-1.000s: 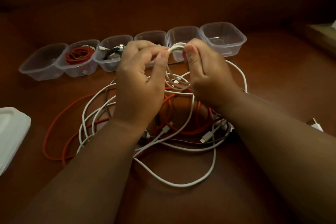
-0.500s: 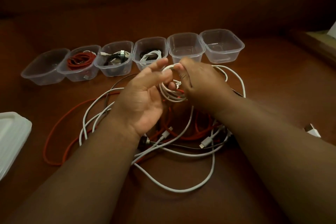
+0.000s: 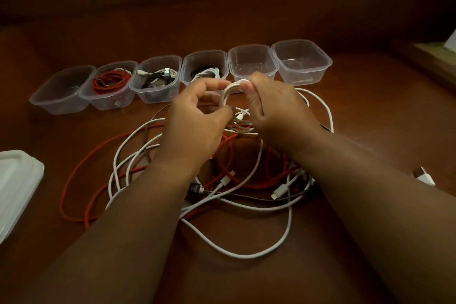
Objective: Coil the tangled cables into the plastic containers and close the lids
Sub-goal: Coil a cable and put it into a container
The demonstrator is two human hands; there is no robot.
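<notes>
A brown wooden table (image 3: 370,111) carries six clear containers (image 3: 251,61), tangled cables (image 3: 246,207) and white lids (image 3: 14,185).

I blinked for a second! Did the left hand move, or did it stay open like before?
Yes. The left hand has curled back toward the white cable coil, just below the fourth container; half a second ago its fingers were spread.
</notes>
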